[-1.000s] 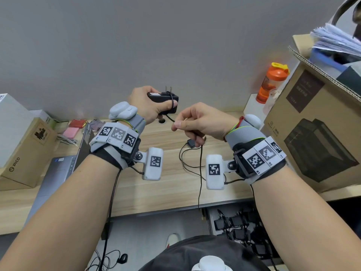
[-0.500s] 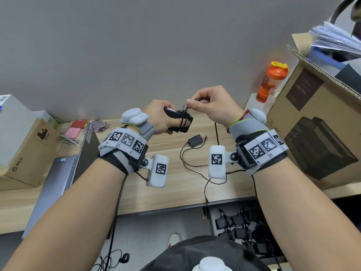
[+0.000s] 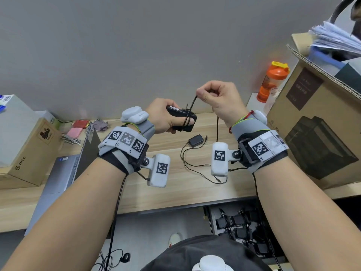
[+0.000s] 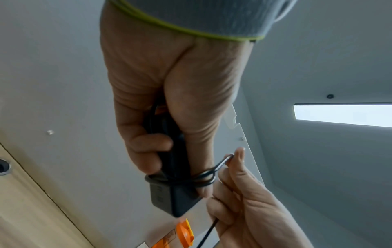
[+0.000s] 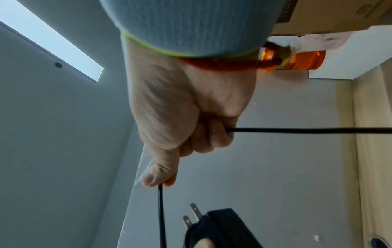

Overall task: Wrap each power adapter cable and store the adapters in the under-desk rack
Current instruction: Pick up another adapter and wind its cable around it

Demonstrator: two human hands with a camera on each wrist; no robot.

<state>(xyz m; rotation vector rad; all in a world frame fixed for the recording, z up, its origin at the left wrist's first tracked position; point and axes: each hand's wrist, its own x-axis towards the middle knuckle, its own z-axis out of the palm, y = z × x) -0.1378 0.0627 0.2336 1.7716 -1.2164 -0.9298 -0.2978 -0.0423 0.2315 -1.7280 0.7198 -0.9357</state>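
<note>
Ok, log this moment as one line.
left hand: holds adapter | right hand: pinches cable, winding | second adapter: on desk

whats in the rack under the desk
Several black adapters with their cables lie in the rack. The right arm and the desk cover the rest, so no count.

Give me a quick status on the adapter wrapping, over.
Left hand grips adapter. Right hand pinches its cable, a few loops on. Second adapter unwrapped on desk. Nothing in the way.
</note>
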